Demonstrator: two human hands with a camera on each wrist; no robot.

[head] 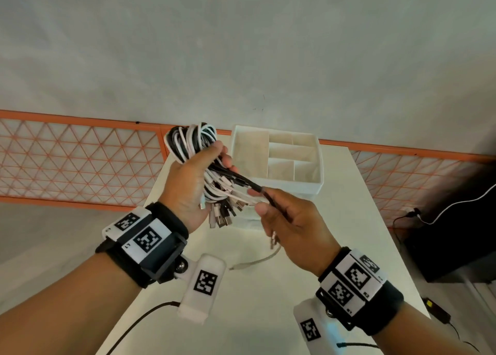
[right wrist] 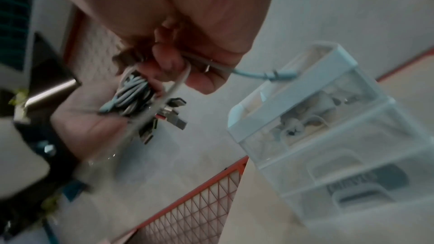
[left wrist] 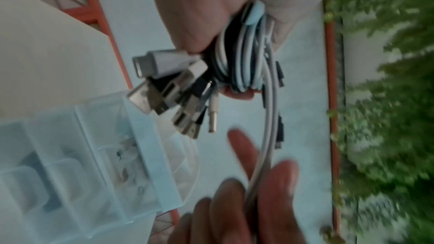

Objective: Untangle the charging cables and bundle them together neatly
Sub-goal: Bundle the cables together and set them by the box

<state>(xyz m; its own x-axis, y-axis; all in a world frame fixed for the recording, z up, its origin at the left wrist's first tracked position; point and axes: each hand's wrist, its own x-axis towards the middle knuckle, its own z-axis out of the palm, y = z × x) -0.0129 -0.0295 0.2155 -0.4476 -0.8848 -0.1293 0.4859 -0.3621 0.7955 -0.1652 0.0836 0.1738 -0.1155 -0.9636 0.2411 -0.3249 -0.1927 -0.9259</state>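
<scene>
The left hand [head: 188, 185] is wrapped around a fat bunch of cables [head: 193, 142], black and white, held up in the air above the table [head: 349, 220]. The plugs [head: 222, 215] hang out under its palm. The right hand [head: 292, 226], just beside it, pinches a loose black cable [head: 252, 184] that runs out of the bunch.

I think this is the bundling step. Next, the loose cable needs to go around the bunch or be laid in with the rest.

Just past the hands stands a white box [head: 276, 158]. Both wrist views are blurry. I cannot tell where the loose cable ends inside the right hand.
</scene>
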